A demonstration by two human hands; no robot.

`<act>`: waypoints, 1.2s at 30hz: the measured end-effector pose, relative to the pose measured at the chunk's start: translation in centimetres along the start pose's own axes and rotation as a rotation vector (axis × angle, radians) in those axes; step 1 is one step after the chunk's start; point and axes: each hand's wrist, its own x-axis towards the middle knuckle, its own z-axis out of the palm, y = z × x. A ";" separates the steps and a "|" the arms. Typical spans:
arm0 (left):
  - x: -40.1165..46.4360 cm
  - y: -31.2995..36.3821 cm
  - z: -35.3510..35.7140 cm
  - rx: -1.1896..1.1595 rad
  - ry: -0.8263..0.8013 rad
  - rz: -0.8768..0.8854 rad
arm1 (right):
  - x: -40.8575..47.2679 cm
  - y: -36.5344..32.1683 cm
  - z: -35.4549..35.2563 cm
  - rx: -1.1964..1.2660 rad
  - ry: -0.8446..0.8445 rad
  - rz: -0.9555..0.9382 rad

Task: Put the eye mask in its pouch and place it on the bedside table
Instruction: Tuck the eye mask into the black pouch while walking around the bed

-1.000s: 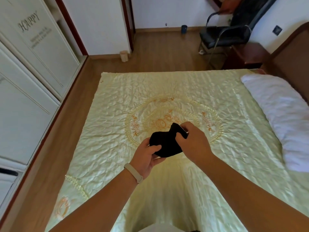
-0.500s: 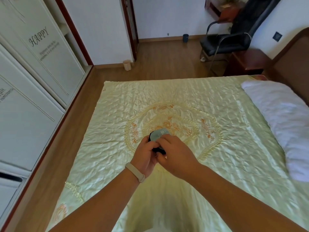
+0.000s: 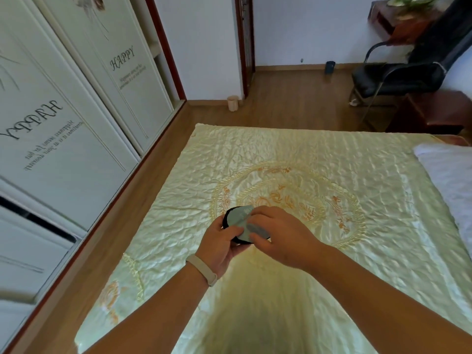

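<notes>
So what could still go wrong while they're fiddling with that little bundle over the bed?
1. Both the left hand and right hand pinch the grey-green pouch with black eye mask fabric showing at its edge; it may slip back out.
2. If dropped, it lands on the quilt, harmlessly.
3. The bedside table stands across the bed, so carrying it loosely risks spilling.

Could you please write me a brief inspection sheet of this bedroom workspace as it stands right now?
Surface: bed under a wrinkled pale-green bedspread.
Job's things: grey-green pouch with black eye mask edging out, held above the bed; bedside table at far right.
Clutter: white pillow.
Hands: left hand and right hand both grip the pouch.
Cables: nothing seen.
Surroundings: wardrobe, black chair, wood floor.
</notes>
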 end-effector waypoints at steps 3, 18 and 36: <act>-1.5 0.8 -1.4 0.007 -0.038 0.007 | 0.6 -1.2 -0.1 -0.036 -0.004 -0.090; -13.9 2.5 -15.8 0.079 -0.010 0.205 | 2.4 -17.1 7.0 -0.088 -0.058 -0.398; -39.5 -0.1 -44.2 -0.185 0.481 0.391 | 2.5 -50.2 24.6 0.074 -0.235 -0.767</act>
